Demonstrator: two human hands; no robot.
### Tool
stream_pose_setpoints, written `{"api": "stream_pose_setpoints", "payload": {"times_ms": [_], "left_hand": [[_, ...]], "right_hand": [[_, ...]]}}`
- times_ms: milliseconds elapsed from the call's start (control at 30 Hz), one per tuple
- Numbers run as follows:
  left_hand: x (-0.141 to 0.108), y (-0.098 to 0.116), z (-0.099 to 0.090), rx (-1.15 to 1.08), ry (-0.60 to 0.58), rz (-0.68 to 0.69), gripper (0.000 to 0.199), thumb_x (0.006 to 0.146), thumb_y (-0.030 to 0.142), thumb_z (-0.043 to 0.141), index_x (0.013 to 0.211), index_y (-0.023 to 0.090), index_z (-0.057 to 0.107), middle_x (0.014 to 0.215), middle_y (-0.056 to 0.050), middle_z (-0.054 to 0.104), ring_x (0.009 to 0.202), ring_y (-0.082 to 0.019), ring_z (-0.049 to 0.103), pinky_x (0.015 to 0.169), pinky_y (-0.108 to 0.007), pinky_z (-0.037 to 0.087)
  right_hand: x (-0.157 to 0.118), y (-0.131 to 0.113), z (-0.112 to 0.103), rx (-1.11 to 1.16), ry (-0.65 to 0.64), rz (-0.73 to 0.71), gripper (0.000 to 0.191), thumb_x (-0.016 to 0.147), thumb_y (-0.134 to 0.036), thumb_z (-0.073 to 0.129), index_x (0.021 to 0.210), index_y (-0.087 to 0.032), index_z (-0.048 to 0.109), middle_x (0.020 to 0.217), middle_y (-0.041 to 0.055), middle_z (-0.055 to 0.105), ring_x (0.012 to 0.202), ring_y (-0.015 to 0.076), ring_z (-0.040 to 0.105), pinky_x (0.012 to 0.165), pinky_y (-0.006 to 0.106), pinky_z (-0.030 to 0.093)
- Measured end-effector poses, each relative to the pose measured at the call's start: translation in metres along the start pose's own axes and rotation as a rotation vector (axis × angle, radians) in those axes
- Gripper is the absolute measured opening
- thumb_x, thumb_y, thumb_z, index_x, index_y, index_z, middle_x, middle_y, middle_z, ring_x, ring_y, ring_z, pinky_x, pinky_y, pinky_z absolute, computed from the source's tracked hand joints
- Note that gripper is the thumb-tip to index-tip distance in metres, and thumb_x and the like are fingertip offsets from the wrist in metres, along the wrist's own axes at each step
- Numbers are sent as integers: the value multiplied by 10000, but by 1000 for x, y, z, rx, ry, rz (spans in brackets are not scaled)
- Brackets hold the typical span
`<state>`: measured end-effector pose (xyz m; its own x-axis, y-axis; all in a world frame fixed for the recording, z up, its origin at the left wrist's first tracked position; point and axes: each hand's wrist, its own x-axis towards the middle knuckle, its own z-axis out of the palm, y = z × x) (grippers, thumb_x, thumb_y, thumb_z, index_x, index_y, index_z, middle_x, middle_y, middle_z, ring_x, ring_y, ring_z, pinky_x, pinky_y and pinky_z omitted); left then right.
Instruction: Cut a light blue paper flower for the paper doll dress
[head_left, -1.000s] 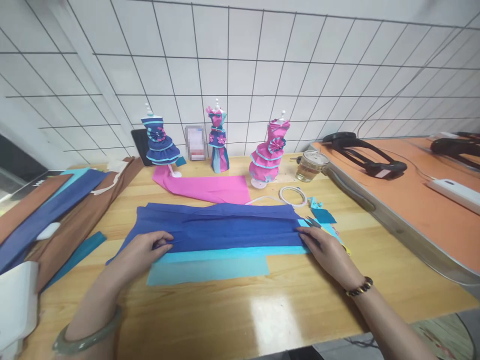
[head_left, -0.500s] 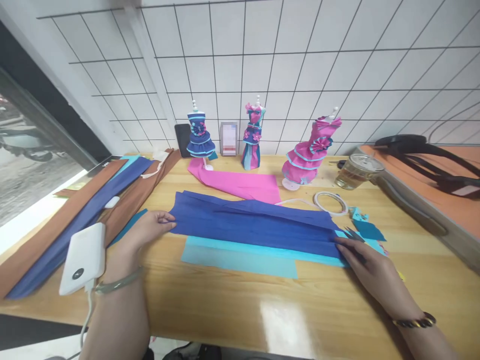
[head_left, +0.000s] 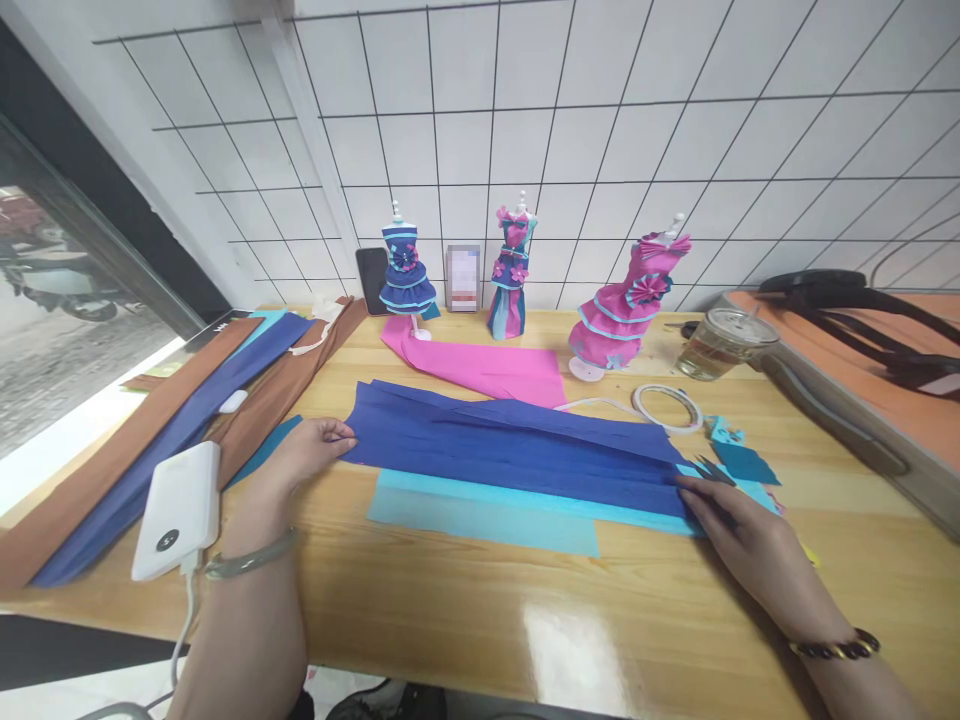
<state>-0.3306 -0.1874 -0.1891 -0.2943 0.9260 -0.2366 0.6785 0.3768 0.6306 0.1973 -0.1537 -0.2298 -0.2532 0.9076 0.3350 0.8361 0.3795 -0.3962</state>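
Observation:
A wide sheet of dark blue crepe paper [head_left: 495, 445] lies across the wooden table, creased along its length. Its left end is pinched between the thumb and fingers of my left hand [head_left: 311, 455]. My right hand [head_left: 739, 530] grips the lower right corner, with black scissor tips [head_left: 712, 472] showing just beyond the fingers. Partly under the blue sheet are light blue strips [head_left: 480, 515], their near edge on the bare wood. Behind it lies a pink sheet of crepe paper [head_left: 495, 368].
Three dressed mini mannequins [head_left: 517, 275] stand along the tiled wall, with two phones behind. Right of centre are a tape roll [head_left: 667, 408], teal scraps [head_left: 744, 462] and a glass cup [head_left: 724, 345]. On the left lie brown and blue strips [head_left: 135, 430] and a white power bank [head_left: 178, 510].
The view has shifted slightly, so everything sits a little further right. Both hands keep their hold on the blue sheet, which looks nearly unchanged.

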Motion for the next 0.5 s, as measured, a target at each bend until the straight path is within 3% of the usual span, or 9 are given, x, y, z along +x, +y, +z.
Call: {"api": "stream_pose_setpoints", "payload": {"times_ms": [167, 367, 500], "left_hand": [[0, 0, 2, 18, 73, -15, 455, 517, 500, 635, 820, 160, 625, 680, -21, 618, 610, -169, 551, 558, -254, 391], [0, 1, 2, 172, 68, 23, 415, 608, 467, 573, 885, 158, 589, 860, -67, 617, 777, -204, 571, 657, -269, 404], [-1, 5, -1, 265, 109, -43, 554, 608, 485, 561, 1042, 144, 525, 832, -72, 600, 716, -207, 577, 605, -271, 406]], "right_hand": [[-1, 0, 1, -1, -11, 23, 297, 800, -411, 426, 995, -241, 572, 977, 43, 644, 907, 244, 596, 800, 391, 463], [-1, -3, -1, -8, -1, 59, 304, 791, -423, 440, 982, -233, 580, 983, 40, 649, 931, 246, 588, 782, 372, 474], [-1, -5, -2, 5, 19, 75, 296, 781, -414, 460, 971, -227, 591, 974, 44, 655, 920, 249, 594, 760, 362, 484]]}}
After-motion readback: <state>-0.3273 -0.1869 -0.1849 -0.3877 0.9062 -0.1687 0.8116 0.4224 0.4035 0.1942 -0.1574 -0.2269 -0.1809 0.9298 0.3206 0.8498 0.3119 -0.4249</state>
